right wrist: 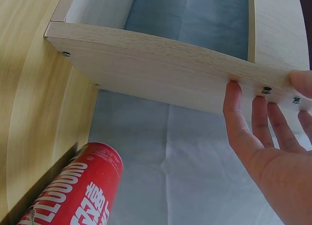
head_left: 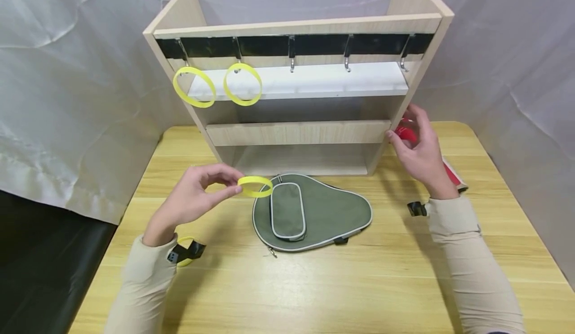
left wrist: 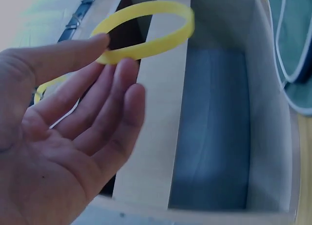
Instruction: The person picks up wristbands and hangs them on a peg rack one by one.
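My left hand pinches a yellow ring between thumb and index finger, in front of the wooden shelf; its other fingers are loosely bent. At the shelf's right side, my right hand holds the side panel. The thumb lies at the panel's front edge and the fingertips touch its outer face. Two more yellow rings hang from the leftmost hooks, one ring at the far left and another ring beside it. The remaining hooks on the black strip carry nothing.
A grey-green zipped case lies on the wooden table before the shelf. Another yellow ring shows partly behind my left wrist. A red can is on the table beside the shelf's right panel. White cloth surrounds the table.
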Available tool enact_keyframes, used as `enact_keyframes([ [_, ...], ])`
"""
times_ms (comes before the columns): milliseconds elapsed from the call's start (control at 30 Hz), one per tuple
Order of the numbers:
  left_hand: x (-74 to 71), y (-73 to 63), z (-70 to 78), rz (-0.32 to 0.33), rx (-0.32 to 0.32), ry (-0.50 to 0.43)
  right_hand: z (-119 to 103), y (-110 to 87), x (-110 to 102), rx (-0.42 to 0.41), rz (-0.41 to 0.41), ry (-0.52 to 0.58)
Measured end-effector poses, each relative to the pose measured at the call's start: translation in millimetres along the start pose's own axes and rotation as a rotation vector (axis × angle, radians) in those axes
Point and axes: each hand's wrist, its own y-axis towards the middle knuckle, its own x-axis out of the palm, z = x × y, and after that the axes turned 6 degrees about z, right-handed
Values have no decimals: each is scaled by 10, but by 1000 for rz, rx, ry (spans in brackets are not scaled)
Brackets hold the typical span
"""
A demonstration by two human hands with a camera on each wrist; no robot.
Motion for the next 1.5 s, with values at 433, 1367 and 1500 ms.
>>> enact_keyframes([
  [433, 352, 417, 290, 200, 68, -412, -8, -3, -2, 2, 6, 17],
  [1367, 952, 1074, 638, 513, 120, -1065, -9, 22, 22, 1, -2, 32],
  [1500, 980, 1124, 680, 540, 123, -1098, 6, 7, 8, -1, -3, 22],
])
